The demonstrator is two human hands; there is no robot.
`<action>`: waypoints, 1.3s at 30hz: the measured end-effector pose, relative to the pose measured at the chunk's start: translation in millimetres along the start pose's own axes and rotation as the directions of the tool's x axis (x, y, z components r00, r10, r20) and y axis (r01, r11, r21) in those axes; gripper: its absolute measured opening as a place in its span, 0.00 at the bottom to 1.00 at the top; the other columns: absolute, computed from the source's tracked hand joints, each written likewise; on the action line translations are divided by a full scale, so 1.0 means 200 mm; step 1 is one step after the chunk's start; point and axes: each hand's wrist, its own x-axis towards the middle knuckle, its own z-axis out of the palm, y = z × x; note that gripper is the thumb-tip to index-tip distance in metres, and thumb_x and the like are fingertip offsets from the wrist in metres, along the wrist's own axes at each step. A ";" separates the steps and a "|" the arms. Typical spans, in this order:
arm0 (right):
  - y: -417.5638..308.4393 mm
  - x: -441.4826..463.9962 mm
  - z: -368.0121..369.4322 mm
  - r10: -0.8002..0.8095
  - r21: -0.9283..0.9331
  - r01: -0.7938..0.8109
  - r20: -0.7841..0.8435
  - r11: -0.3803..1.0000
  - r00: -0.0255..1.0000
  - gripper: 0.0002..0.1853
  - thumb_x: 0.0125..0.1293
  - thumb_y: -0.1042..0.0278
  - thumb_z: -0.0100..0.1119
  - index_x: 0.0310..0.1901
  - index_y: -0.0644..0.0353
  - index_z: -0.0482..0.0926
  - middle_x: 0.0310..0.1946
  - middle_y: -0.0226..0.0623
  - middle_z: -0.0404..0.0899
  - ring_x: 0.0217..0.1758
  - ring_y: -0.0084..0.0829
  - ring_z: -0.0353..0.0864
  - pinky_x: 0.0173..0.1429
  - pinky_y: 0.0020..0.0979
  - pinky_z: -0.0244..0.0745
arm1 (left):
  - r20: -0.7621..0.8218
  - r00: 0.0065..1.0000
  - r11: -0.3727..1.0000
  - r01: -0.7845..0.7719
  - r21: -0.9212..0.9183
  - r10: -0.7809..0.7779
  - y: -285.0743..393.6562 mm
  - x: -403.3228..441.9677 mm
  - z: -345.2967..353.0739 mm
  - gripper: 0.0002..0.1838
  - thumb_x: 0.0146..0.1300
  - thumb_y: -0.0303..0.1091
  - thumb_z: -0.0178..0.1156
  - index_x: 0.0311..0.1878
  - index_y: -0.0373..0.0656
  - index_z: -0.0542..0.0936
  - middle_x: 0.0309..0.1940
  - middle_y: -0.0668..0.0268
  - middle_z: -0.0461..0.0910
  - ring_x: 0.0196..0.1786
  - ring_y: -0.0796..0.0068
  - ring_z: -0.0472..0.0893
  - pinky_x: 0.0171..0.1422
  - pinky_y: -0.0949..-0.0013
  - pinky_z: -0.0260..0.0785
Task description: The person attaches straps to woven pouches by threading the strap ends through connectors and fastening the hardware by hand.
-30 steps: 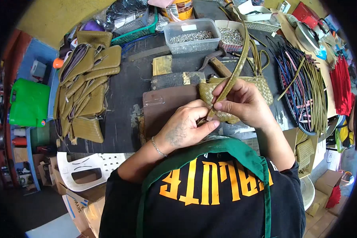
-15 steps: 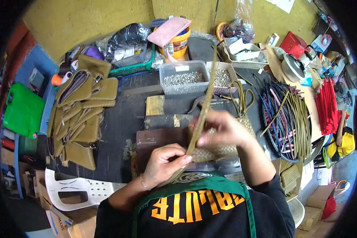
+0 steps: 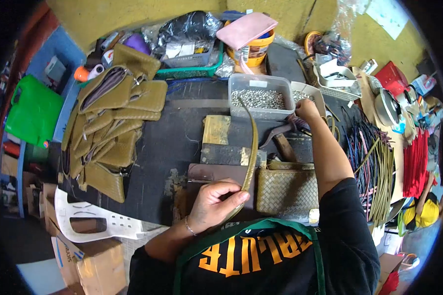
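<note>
My left hand (image 3: 216, 200) pinches an olive strap (image 3: 253, 147) between thumb and fingers, low in front of my chest. The strap stands up from the grip and curves to the left at its tip. My right hand (image 3: 307, 110) is at the near side of a small whitish bin (image 3: 318, 93) of shiny metal bits. Its fingers are curled together, and what they hold, if anything, is hidden. Beside that bin, a clear plastic box (image 3: 261, 114) holds many small metal pieces. Below my right forearm lies an olive woven pouch (image 3: 286, 191).
Olive pouches (image 3: 108, 123) are piled on the left of the dark table. A curved-handled tool (image 3: 275, 133) lies beyond the woven pouch. On the right are bundled olive straps (image 3: 380, 182) and red straps (image 3: 415, 157). A white plastic chair (image 3: 88, 216) stands at front left.
My right hand has left the strap and reached forward to the small bin. My left hand still grips the strap, whose tip now bends over. The view has shifted.
</note>
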 end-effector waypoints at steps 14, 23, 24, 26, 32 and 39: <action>0.04 -0.06 0.02 0.057 0.206 0.021 -0.363 0.978 0.930 0.15 0.48 0.57 0.60 0.29 0.63 0.76 0.29 0.47 0.76 0.34 0.43 0.76 0.40 0.37 0.70 | -0.001 0.996 0.991 -0.085 0.104 0.085 0.02 -0.02 0.02 0.07 0.53 0.26 0.57 0.24 0.33 0.72 0.19 0.66 0.70 0.22 0.83 0.68 0.26 0.78 0.60; 0.06 -0.06 -0.03 0.136 0.420 -0.047 -0.185 0.906 0.973 0.17 0.50 0.55 0.60 0.25 0.65 0.75 0.18 0.39 0.75 0.21 0.29 0.73 0.28 0.30 0.67 | -0.006 0.993 0.983 -0.112 0.144 0.114 0.02 -0.02 0.03 0.06 0.52 0.25 0.57 0.25 0.33 0.73 0.19 0.65 0.70 0.22 0.80 0.69 0.27 0.77 0.61; 0.06 -0.05 -0.03 0.154 0.511 -0.067 -0.129 0.857 0.980 0.18 0.49 0.54 0.61 0.25 0.65 0.76 0.18 0.39 0.76 0.22 0.30 0.75 0.30 0.30 0.68 | 0.002 0.993 0.981 -0.117 0.156 0.118 0.02 -0.02 0.02 0.05 0.52 0.25 0.57 0.25 0.33 0.73 0.19 0.65 0.71 0.22 0.80 0.69 0.27 0.77 0.61; 0.07 -0.05 -0.02 0.131 0.590 -0.024 -0.139 0.807 0.982 0.16 0.51 0.57 0.60 0.22 0.64 0.75 0.14 0.33 0.73 0.16 0.24 0.69 0.23 0.27 0.63 | 0.004 0.993 0.981 -0.116 0.153 0.117 0.01 -0.02 0.02 0.05 0.52 0.25 0.57 0.25 0.33 0.73 0.19 0.65 0.71 0.22 0.80 0.69 0.27 0.77 0.61; 0.11 0.00 -0.01 0.155 0.519 -0.089 -0.085 0.850 0.984 0.16 0.54 0.59 0.58 0.22 0.66 0.73 0.15 0.32 0.72 0.17 0.22 0.70 0.23 0.24 0.64 | 0.023 0.991 0.982 -0.136 0.128 0.134 -0.01 -0.01 0.02 0.05 0.52 0.24 0.57 0.25 0.33 0.73 0.19 0.64 0.71 0.22 0.79 0.69 0.27 0.77 0.61; 0.15 0.00 0.02 0.154 0.839 -0.064 -0.024 0.540 0.988 0.09 0.49 0.68 0.54 0.22 0.67 0.78 0.17 0.36 0.77 0.22 0.23 0.76 0.28 0.23 0.69 | 0.039 0.995 0.984 -0.098 0.149 0.094 0.00 -0.01 0.01 0.04 0.53 0.25 0.56 0.28 0.33 0.76 0.22 0.64 0.74 0.26 0.80 0.72 0.30 0.77 0.63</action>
